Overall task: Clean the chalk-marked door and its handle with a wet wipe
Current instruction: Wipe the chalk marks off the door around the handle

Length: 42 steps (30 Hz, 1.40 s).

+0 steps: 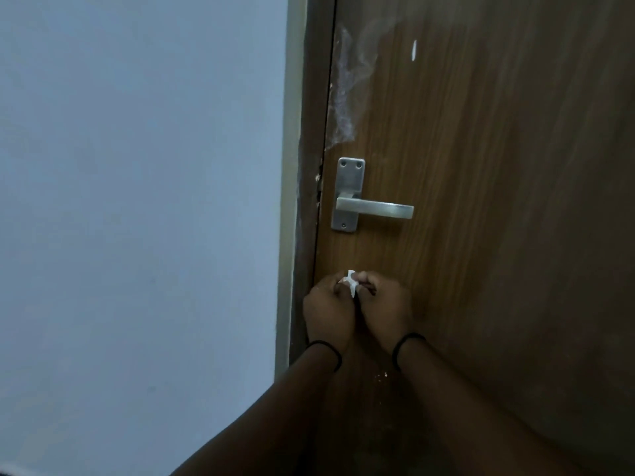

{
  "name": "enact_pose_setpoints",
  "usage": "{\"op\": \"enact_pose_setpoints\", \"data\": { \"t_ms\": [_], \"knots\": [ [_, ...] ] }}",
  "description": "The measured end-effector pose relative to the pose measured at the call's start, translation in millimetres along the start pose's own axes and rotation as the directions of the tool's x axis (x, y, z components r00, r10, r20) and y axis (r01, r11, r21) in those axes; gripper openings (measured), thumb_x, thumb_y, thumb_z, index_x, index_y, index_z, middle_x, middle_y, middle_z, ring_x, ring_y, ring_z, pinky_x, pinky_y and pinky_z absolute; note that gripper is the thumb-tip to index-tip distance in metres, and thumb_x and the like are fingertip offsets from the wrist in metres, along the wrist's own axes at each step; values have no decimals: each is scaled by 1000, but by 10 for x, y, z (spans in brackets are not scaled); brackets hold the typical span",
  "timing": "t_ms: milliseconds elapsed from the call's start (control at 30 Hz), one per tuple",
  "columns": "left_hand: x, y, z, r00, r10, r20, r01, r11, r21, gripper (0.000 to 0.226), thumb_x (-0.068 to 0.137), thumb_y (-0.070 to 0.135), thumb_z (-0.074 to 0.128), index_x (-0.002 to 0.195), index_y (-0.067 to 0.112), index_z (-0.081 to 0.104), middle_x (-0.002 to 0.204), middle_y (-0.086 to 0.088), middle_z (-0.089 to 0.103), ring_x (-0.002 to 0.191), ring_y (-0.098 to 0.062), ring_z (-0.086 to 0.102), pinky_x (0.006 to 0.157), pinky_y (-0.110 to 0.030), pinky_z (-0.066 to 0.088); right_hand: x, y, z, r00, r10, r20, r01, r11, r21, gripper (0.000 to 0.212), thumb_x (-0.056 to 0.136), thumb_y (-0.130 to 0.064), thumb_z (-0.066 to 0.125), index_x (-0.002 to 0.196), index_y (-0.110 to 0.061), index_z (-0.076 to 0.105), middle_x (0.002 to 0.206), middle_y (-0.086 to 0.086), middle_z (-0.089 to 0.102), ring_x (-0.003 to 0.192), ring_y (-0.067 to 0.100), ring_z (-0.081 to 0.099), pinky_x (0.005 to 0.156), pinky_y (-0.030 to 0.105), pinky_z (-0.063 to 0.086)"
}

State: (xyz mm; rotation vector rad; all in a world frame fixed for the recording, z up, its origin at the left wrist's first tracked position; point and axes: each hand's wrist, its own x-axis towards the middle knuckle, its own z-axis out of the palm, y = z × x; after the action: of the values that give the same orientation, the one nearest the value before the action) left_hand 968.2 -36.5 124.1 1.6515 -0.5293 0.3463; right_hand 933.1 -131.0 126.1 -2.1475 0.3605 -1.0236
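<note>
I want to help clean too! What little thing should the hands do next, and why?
Probably lift the wipe up to the white chalk smear above the handle and start rubbing. The left hand and the right hand pinch the small wipe together below the handle, away from the marks, and the door also shows a short white streak higher up.

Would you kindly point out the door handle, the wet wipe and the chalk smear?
door handle (376,208): head view, middle of the lever.
wet wipe (352,284): head view, white piece between both hands.
chalk smear (343,97): head view, whitish patch above the handle.
</note>
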Motion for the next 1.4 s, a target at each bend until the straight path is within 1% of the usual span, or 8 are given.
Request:
{"op": "enact_pose_setpoints", "data": {
  "t_ms": [233,333,600,733,933,1100,1267,1400],
  "knots": [
    [-125,-380,-62,976,-154,-152,153,988,-17,18,93,15,60,105,15,75,99,0,74,82,-5,59,64,2,37,30,-71,300,984,-169,50,173,979,-111,27,86,-10,71,113,-13,73,111,1,73,98,8,66,79,-7,34],
    [-162,-523,-87,959,-253,-125,253,967,-20,17,93,15,59,97,16,75,91,-2,73,80,-13,64,63,-11,44,62,-130,430,953,-295,66,303,935,-183,25,84,-2,70,108,-9,73,107,7,72,97,14,65,82,-5,31],
    [-373,-1000,-168,945,-327,-17,326,935,143,23,90,10,54,98,16,75,96,-2,73,88,-20,66,81,-30,52,56,-84,794,786,-544,293,617,667,-418,11,86,4,62,85,-2,72,84,16,65,81,31,60,76,40,50],
    [-379,-1092,-195,919,-393,20,386,911,146,25,89,10,55,101,19,75,101,-2,73,94,-22,66,89,-34,52,45,-41,745,721,-588,367,682,508,-526,9,83,-2,67,76,-8,69,74,11,62,70,30,58,62,40,47],
    [-313,-1002,-179,955,-295,-35,297,953,64,23,92,12,54,104,17,73,102,-4,73,94,-22,65,85,-29,51,314,-317,736,704,-707,71,593,530,-607,11,86,-4,65,77,-8,69,72,11,61,66,29,55,58,37,40],
    [-253,-836,-182,970,-205,-132,202,979,-36,26,98,11,46,112,14,68,108,-2,70,98,-17,63,88,-24,48,154,-152,611,663,-640,389,723,411,-556,7,84,-8,70,77,-10,70,73,10,62,69,30,58,61,39,44],
    [-240,-805,-130,960,-213,-181,198,976,-94,33,100,11,47,128,15,62,123,-1,67,113,-15,61,101,-17,42,499,-479,465,706,-695,135,590,473,-654,23,98,-20,53,86,-13,71,82,9,66,75,29,59,67,42,45],
    [-246,-813,-98,963,-193,-188,168,976,-140,33,99,21,50,130,24,59,124,9,63,111,0,51,84,9,28,339,-469,574,694,-627,354,687,432,-584,8,87,-10,65,83,-10,72,78,11,65,75,31,58,65,40,43]
  ]
}}
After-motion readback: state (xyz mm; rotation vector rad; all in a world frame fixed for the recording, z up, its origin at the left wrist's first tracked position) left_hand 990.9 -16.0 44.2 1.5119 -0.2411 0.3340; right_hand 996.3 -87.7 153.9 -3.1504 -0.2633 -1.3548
